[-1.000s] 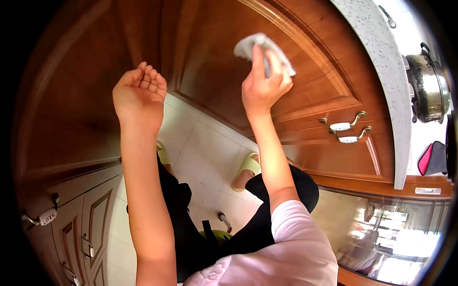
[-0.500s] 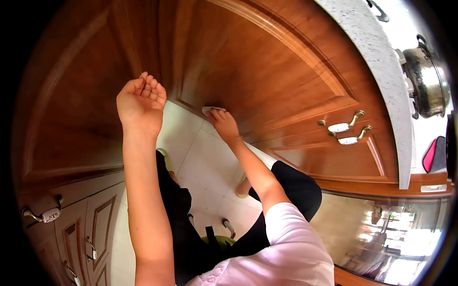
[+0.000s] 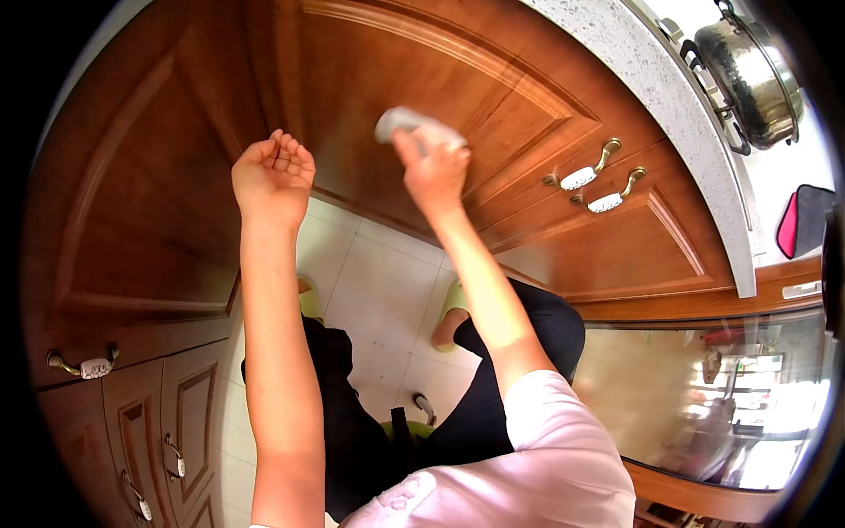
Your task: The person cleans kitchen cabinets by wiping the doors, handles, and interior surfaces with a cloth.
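My right hand (image 3: 437, 172) is closed on a whitish cloth (image 3: 400, 123), somewhat blurred, against the panel of a brown wooden cabinet door (image 3: 352, 84). My left hand (image 3: 277, 176) is raised in front of the corner where this door meets the left wooden door (image 3: 158, 167). Its palm faces me, the fingers are loosely curled, and nothing shows in it.
Brass-and-white handles (image 3: 591, 180) stick out from the doors on the right. Above them runs a speckled stone counter edge (image 3: 651, 97), with a metal pot (image 3: 748, 79) on the stove. Pale floor tiles (image 3: 374, 282) lie beneath my legs. A glossy glass panel (image 3: 634, 387) is at lower right.
My right hand has moved up the door panel with the cloth, away from its lower edge. My left hand keeps nearly the same pose. The view has shifted slightly.
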`<action>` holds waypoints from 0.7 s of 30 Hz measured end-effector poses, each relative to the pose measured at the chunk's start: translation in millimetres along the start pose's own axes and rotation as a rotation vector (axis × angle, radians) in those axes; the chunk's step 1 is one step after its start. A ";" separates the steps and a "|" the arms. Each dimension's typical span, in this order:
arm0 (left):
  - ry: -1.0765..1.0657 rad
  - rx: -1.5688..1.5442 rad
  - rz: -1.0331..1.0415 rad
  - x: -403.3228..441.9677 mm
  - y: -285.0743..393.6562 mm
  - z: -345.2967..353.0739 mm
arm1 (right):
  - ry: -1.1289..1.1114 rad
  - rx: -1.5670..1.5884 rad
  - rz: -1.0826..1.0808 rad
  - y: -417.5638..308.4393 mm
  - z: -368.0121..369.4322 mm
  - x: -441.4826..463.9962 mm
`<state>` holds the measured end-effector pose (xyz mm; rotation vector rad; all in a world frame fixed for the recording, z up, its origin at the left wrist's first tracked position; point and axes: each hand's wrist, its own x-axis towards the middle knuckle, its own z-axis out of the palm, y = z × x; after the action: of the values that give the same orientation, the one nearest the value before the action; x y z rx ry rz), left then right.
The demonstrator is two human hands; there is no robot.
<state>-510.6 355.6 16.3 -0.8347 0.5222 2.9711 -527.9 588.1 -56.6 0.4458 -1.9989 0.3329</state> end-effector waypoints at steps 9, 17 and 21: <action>-0.019 0.108 0.012 6.3 -10.9 0.5 | -0.751 -0.353 -0.293 29.6 39.3 -224.2; -0.031 0.123 -0.031 -6.4 -33.3 7.4 | 0.000 -0.303 0.007 34.3 -26.1 -87.0; -0.017 0.155 -0.048 -19.2 -38.1 7.5 | 0.423 -0.321 0.186 37.4 -72.0 17.4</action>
<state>-494.1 395.4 20.2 -0.7950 0.7106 2.8471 -494.7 648.7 -10.5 -0.0170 -1.6389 0.1945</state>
